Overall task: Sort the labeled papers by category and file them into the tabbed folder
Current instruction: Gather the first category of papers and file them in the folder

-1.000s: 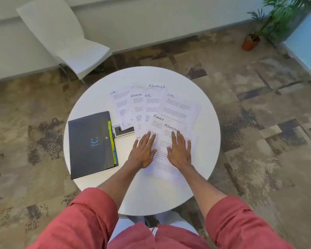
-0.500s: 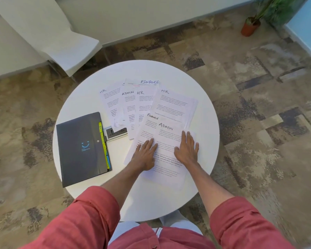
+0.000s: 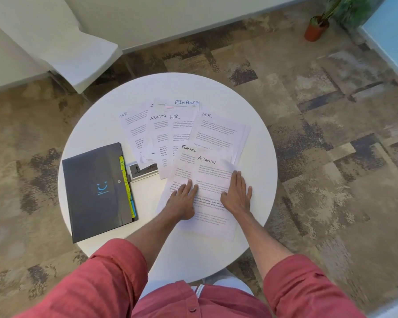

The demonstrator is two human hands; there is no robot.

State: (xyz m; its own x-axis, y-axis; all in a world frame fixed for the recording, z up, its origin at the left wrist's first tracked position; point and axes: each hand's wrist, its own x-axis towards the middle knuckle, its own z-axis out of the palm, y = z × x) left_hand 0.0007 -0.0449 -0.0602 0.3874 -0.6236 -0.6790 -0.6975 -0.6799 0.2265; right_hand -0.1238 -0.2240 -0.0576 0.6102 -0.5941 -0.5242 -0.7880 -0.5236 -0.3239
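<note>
Both flat hands, left [image 3: 184,198] and right [image 3: 237,193], press my ADMIN sheet [image 3: 213,166]; papers unsorted, folder [image 3: 94,191] closed, nothing filed

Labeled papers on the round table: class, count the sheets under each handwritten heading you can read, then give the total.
HR papers: 3
ADMIN papers: 2
FINANCE papers: 2
Total: 7
</note>
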